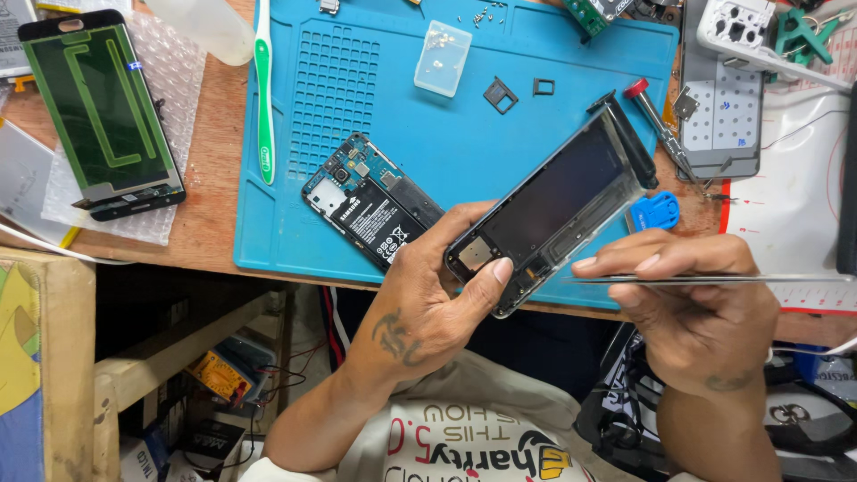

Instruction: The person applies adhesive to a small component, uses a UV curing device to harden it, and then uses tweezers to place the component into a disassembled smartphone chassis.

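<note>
far left, on bubble wrap (156, 80) over the wooden bench: a detached phone screen panel (100, 112), face down, green backing showing, lying at a slant.

left edge of the blue work mat (464, 116): a green-and-white toothbrush (263, 89) lying lengthwise, half on the mat.

mat, lower left: an opened phone body (370, 201), back off, battery and blue board exposed, lying flat just beside the left hand.

mat, upper middle: a small clear plastic box (443, 58) with loose screws near it; two small dark sim trays (500, 95) to its right.

centre: left hand (428, 303), fingers closed around the lower end of a phone frame (553, 210), thumb pressed across its near edge. the frame is held off the mat, tilted, upper end pointing to the upper right.

right of centre: a red-capped screwdriver (661, 129) lying on the mat's right edge; a blue plastic pry pick (654, 212) just behind the frame.

right: right hand (696, 303), fingers pinched shut on metal tweezers (714, 279), held level; their tip lies near the frame's lower corner, contact cannot be told.

far right: a grey screw tray (728, 116).
</note>
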